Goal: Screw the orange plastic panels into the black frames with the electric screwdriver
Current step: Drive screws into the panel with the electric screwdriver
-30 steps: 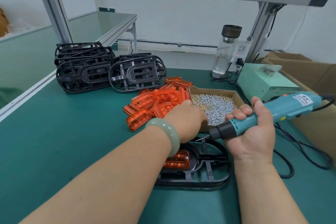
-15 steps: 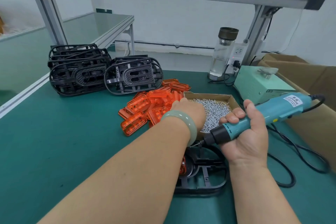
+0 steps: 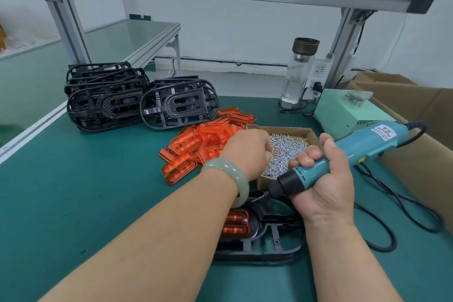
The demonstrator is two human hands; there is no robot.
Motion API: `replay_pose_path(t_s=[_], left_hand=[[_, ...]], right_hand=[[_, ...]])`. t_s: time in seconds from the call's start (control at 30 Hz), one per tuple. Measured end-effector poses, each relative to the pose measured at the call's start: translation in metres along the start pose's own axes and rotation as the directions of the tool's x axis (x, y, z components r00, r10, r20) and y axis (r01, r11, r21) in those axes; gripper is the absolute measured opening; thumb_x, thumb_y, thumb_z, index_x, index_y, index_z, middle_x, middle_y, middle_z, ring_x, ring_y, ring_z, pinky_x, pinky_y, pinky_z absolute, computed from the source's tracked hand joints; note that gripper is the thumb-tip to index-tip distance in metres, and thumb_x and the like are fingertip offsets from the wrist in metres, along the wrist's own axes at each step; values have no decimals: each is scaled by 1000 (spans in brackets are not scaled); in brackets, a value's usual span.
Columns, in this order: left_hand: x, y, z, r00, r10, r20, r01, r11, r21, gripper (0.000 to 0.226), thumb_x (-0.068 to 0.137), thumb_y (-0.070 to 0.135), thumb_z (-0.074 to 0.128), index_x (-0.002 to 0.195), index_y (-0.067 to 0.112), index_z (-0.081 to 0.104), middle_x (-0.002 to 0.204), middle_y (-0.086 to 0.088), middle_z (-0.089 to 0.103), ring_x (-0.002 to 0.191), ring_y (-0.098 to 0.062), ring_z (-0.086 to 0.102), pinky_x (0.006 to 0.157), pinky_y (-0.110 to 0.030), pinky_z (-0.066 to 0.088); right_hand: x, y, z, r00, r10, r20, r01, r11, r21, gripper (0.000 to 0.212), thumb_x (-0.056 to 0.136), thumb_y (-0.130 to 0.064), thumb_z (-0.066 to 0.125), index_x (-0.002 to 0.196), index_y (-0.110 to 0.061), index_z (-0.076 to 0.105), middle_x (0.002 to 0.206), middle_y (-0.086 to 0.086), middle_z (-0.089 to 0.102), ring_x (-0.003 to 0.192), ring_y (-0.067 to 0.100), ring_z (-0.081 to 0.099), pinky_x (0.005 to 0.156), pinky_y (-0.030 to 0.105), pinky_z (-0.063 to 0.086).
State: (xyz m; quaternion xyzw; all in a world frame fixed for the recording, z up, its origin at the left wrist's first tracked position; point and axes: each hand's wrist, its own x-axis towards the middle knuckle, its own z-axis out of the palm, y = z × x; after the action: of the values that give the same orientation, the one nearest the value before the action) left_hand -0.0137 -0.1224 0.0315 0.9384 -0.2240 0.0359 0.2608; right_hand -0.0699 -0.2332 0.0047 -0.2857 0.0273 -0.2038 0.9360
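Observation:
A black frame [image 3: 272, 247] lies on the green mat in front of me with an orange panel [image 3: 236, 222] seated in it, partly hidden by my left forearm. My left hand [image 3: 247, 152] reaches into the cardboard box of screws [image 3: 286, 148], fingers curled down among them; what they hold is hidden. My right hand [image 3: 323, 179] grips the teal electric screwdriver [image 3: 353, 154], its bit pointing down-left just above the frame. A pile of loose orange panels [image 3: 201, 142] lies left of the box.
Two stacks of black frames [image 3: 107, 98] [image 3: 180, 103] stand at the back left. A glass bottle [image 3: 297, 73], a power strip and a pale green power unit [image 3: 343, 113] sit at the back right. The screwdriver's black cable [image 3: 382, 235] loops right; cardboard boxes [image 3: 416, 110] border that side.
My left hand has moved from beside the screwdriver tip forward into the screw box. My right hand keeps the screwdriver in much the same place.

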Motion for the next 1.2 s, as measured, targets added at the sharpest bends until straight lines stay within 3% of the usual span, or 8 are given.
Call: replay_pose_path(t_s=[0.13,0.27,0.43,0.57,0.7,0.9,1.2], left_hand=[[-16,-11,-10,990,-106,-98,79,967,-242,13,81,15,60,73,26,62,70,18,55,65,0,53,66,-21,46],[-39,-25,-15,963,-214,-162,127,894,-430,19,74,11,64,65,26,61,56,14,58,46,4,52,45,-7,38],[-76,-42,-19,923,-297,-244,88,781,-618,17,76,10,70,68,25,69,54,18,60,49,5,50,52,-7,40],[-100,-53,-18,883,-369,-291,49,688,-724,28,77,8,69,75,36,72,60,12,63,60,-5,53,62,-19,46],[-111,-55,-12,855,-430,-290,29,598,-801,33,78,-1,67,72,30,73,61,4,61,66,-18,54,65,-30,46],[-112,-52,-12,862,-411,-298,-16,565,-825,36,79,-5,67,82,31,74,68,5,67,70,-13,61,69,-20,52],[-118,-50,-17,900,-412,-143,92,500,-861,19,78,9,70,72,27,74,66,-6,70,59,-11,67,48,-15,47]], right_hand=[[-1,2,1,1000,9,4,-9,1000,8,6,89,-22,54,94,-23,51,58,-10,47,47,4,44,55,19,42],[-4,5,3,1000,17,14,-17,1000,18,6,88,-22,55,92,-24,51,58,-10,46,47,4,44,55,18,42],[-10,6,9,999,14,33,-15,999,43,15,78,-25,59,91,-25,52,58,-10,46,47,4,44,54,19,43],[-15,7,18,1000,1,19,-2,998,69,17,77,-25,60,91,-24,51,59,-10,46,48,4,44,56,20,41],[-16,9,29,999,13,-46,-9,996,87,12,90,-21,60,89,-24,48,60,-10,48,48,5,46,56,20,41],[-19,20,35,988,25,-154,0,987,158,15,93,-21,61,83,-22,50,59,-9,51,47,5,48,52,18,44],[-21,21,28,996,22,-84,-8,986,165,12,91,-27,59,83,-23,52,59,-10,49,48,4,47,54,18,45]])
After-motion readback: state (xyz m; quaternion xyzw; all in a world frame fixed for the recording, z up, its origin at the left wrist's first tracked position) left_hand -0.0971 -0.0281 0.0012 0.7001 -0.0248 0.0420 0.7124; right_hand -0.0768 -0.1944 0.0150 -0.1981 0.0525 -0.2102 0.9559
